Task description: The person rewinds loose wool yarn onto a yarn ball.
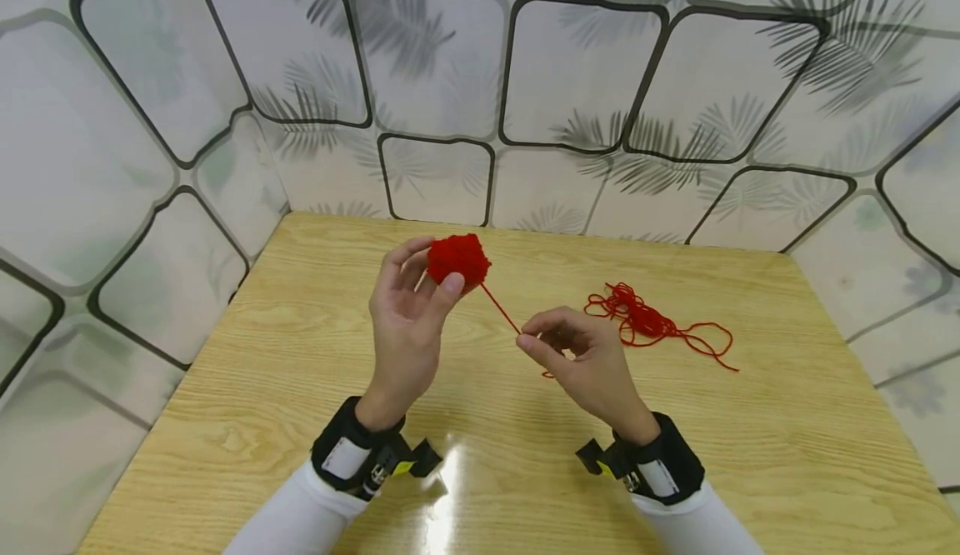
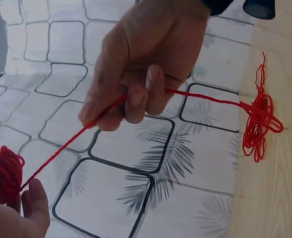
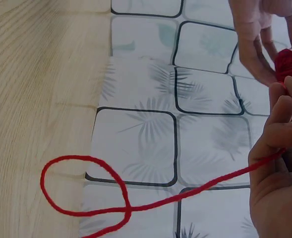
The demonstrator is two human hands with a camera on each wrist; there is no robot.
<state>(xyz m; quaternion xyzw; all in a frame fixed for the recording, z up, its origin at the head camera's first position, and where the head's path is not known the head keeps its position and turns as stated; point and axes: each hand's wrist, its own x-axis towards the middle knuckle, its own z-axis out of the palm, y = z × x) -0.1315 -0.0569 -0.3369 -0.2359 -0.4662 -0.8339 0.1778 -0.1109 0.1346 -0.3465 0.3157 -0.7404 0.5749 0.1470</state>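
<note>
My left hand (image 1: 408, 313) holds a small red ball of yarn (image 1: 459, 259) between thumb and fingers, raised above the table. From the ball a taut red strand (image 1: 501, 308) runs down to my right hand (image 1: 588, 363), which pinches it between thumb and forefinger. In the left wrist view the strand passes under the right hand's curled fingers (image 2: 136, 95) and on to a loose tangle of red yarn (image 2: 259, 124). The right wrist view shows a loop of the strand (image 3: 81, 157) trailing from that hand.
The loose yarn pile (image 1: 648, 317) lies on the wooden table (image 1: 315, 455), right of centre behind the right hand. A pale wall covering with black outlines and leaf prints (image 1: 435, 63) stands along the table's back and sides. Each wrist carries a black strap with a camera.
</note>
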